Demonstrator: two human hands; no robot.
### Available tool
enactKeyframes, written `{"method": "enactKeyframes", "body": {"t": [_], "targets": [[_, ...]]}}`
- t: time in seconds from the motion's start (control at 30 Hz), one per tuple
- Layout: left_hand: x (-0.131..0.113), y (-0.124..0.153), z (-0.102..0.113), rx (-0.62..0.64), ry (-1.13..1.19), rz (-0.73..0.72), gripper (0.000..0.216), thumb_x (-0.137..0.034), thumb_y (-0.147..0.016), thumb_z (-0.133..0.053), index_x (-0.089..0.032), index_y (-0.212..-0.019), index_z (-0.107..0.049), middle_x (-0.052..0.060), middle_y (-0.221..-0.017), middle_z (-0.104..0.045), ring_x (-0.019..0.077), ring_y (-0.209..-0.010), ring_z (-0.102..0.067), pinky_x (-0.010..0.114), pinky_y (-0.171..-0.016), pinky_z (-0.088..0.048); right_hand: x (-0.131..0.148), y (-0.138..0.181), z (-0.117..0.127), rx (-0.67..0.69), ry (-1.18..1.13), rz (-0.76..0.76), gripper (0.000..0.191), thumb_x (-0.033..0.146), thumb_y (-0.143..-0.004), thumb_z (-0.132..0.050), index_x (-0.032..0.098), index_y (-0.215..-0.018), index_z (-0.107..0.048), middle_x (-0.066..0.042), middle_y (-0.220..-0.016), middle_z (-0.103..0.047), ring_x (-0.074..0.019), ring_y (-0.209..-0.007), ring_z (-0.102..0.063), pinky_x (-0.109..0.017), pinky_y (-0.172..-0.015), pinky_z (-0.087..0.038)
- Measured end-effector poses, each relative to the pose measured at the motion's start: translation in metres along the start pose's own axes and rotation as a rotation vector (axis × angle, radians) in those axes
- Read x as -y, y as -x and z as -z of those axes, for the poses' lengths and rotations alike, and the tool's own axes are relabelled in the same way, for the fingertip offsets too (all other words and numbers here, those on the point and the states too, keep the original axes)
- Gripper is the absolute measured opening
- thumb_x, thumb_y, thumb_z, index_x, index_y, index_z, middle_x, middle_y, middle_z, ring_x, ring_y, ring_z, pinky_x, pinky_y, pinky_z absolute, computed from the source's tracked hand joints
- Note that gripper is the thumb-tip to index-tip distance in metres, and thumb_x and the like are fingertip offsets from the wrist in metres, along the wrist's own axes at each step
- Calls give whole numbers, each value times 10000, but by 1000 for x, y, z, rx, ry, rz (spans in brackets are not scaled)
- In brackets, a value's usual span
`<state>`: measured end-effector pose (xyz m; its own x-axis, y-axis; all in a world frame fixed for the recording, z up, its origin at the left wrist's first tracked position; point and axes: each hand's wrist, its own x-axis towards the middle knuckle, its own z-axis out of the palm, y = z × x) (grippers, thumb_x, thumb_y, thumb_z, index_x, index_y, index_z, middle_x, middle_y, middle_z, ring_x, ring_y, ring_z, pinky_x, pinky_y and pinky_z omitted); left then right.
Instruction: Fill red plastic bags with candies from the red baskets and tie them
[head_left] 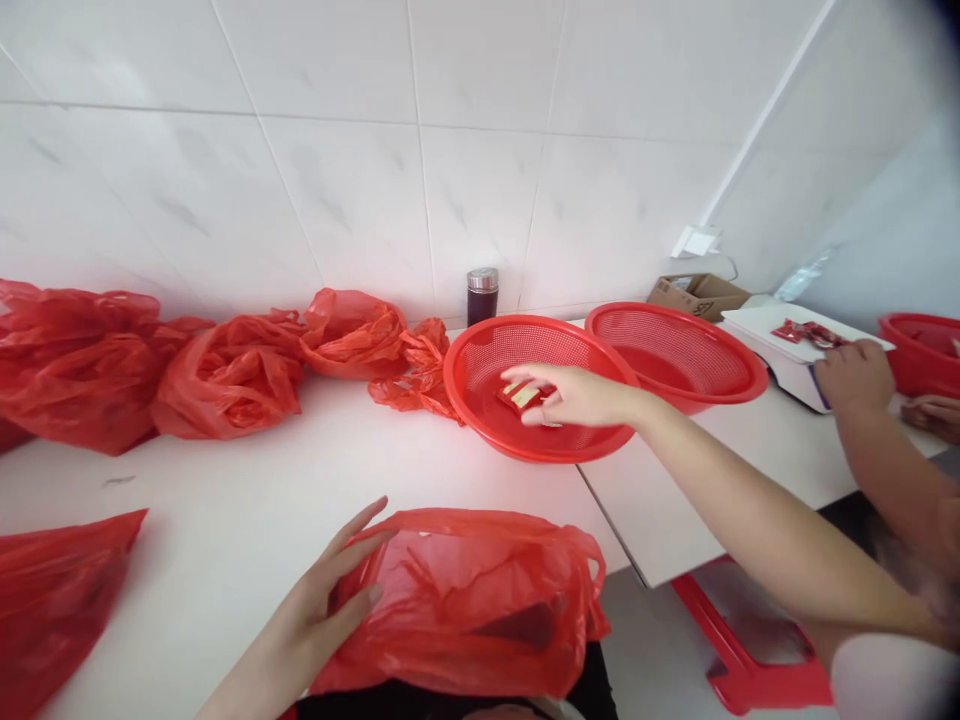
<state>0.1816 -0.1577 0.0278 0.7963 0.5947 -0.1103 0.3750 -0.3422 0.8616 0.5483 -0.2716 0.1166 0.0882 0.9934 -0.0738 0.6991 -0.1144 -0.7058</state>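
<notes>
My left hand point(322, 590) lies at the left rim of a red plastic bag point(465, 600), its fingers stretched out and apart, touching the film. The bag's mouth gapes upward at the table's front edge. Inside a red plastic mesh basket point(480, 430), my right hand point(559, 393) reaches over a few small red packets with pale labels point(523, 397). Its thumb and fingers are spread around the packets; whether they touch is hard to see.
Full-looking red bags point(232, 380) line the wall at left, and another point(60, 600) lies front left. A dark flask point(482, 300) stands behind the basket. At right are a second basket point(739, 385), a cardboard box point(694, 296), a scale point(757, 318) and a co-worker's hand point(855, 375).
</notes>
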Motion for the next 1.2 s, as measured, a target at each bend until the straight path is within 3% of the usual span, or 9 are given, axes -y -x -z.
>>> {"method": "enactKeyframes", "body": {"t": [0.03, 0.1, 0.27, 0.4, 0.57, 0.7, 0.9, 1.07, 1.2], "targets": [[-1, 1, 0, 25, 18, 0, 485, -380, -813, -606, -373, -1297, -578, -34, -1536, -336, 305, -1411, -278, 466, -1149, -176, -17, -14, 9, -46, 114, -100, 810, 465, -755, -707, 302, -1456, -333, -84, -1494, -372, -261, -1325, -407, -392, -1046, -385], [-1, 2, -3, 75, 64, 29, 481, -406, -835, -581, -372, -1315, -559, -29, -1507, -391, 296, -1403, -299, 472, -1156, -158, -50, -40, 21, -6, 269, -329, 1027, 554, -672, -750, 273, -1505, -218, -127, -1545, -252, -324, -1381, -300, -436, -1085, -321], [14, 3, -13, 139, 256, 157, 478, -456, -872, -521, -347, -1337, -540, -12, -1454, -473, 280, -1353, -394, 442, -1154, -237, -90, -76, 15, 63, 325, -486, 1155, 727, -579, -708, 243, -1507, -221, -190, -1557, -158, -445, -1379, -224, -562, -1038, -324], [23, 1, -17, 45, 293, 244, 488, -503, -848, -539, -365, -1317, -555, -48, -1462, -460, 262, -1391, -331, 424, -1172, -179, -90, -91, -7, 123, 343, -518, 1115, 766, -532, -696, 293, -1466, -314, -179, -1528, -212, -460, -1311, -334, -583, -956, -399], [14, -7, -21, -111, 422, 290, 466, -536, -829, -551, -373, -1263, -599, -61, -1448, -477, 249, -1391, -332, 422, -1167, -191, -81, -102, -20, 159, 373, -533, 1138, 592, -412, -846, 285, -1410, -395, -179, -1432, -337, -411, -1153, -513, -528, -890, -465], [2, -15, -24, -188, 469, 318, 460, -533, -801, -596, -356, -1223, -635, -49, -1422, -509, 242, -1385, -344, 411, -1168, -188, -78, -106, -18, 154, 378, -552, 1207, 530, -383, -875, 295, -1441, -341, -190, -1456, -300, -440, -1212, -456, -565, -907, -443], [-2, -27, -30, -171, 572, 303, 466, -484, -807, -617, -299, -1235, -631, -7, -1432, -501, 242, -1382, -351, 421, -1163, -209, -83, -111, -22, 115, 302, -513, 1051, 520, -464, -864, 259, -1380, -420, -202, -1419, -373, -457, -1227, -442, -572, -942, -419], [-6, -30, -35, -186, 639, 315, 489, -457, -805, -628, -282, -1262, -608, 33, -1428, -505, 274, -1329, -432, 468, -1124, -294, -86, -109, -23, 205, 59, -468, 882, 319, -545, -864, 234, -1301, -416, -136, -1142, -624, -301, -911, -674, -397, -737, -551], [-8, -29, -37, -197, 631, 313, 499, -449, -806, -626, -270, -1271, -600, 41, -1433, -499, 269, -1330, -431, 452, -1114, -316, -74, -99, -7, 248, -149, -421, 721, 271, -630, -815, 212, -1220, -405, -87, -1021, -667, -211, -787, -699, -287, -617, -561]]}}
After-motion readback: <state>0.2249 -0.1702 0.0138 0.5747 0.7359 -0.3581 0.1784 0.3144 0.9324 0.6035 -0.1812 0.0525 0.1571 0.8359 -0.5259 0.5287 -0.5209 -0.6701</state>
